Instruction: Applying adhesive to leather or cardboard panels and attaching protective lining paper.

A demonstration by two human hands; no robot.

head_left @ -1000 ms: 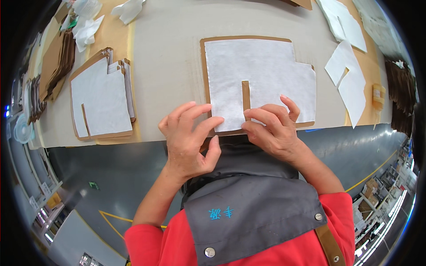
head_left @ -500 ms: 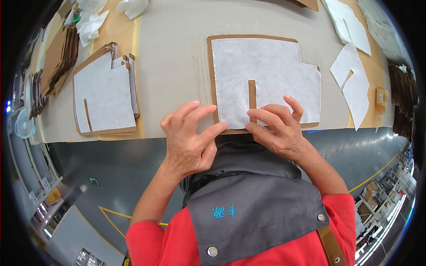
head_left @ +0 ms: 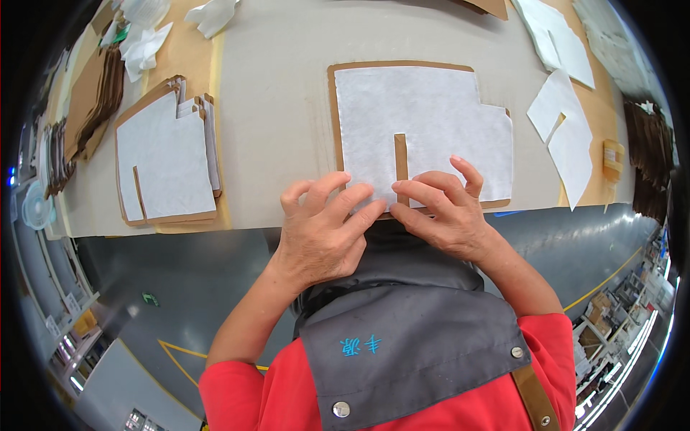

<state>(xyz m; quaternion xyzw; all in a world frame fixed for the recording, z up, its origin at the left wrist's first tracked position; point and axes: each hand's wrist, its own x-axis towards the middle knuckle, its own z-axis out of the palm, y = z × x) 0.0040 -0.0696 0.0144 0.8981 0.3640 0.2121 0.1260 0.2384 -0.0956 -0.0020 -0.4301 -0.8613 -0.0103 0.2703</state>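
Flat on the table in front of me lies a brown panel (head_left: 334, 108) covered by a white fabric-like sheet (head_left: 431, 93). Its upper right corner is notched, and a narrow slot (head_left: 400, 154) rises from the lower edge, showing brown. My left hand (head_left: 327, 226) is over the lower left corner, fingers spread and thumb pointing at the slot. Beside the slot's lower end, my right hand (head_left: 447, 208) rests at the near edge, thumb and index fingertips apart, other fingers raised. The panel edge beneath my fingers is partly hidden.
A stack of similar white-faced brown panels (head_left: 165, 158) sits left near the table edge. Farther left are brown piles (head_left: 97, 100) and crumpled white scraps (head_left: 144, 50). To the right lie cut white sheets (head_left: 564, 136) and a yellowish bottle (head_left: 612, 159).
My left hand has moved right and slightly down, bringing its fingers over the panel's lower left corner, closer to my right hand. The right hand stays by the slot.
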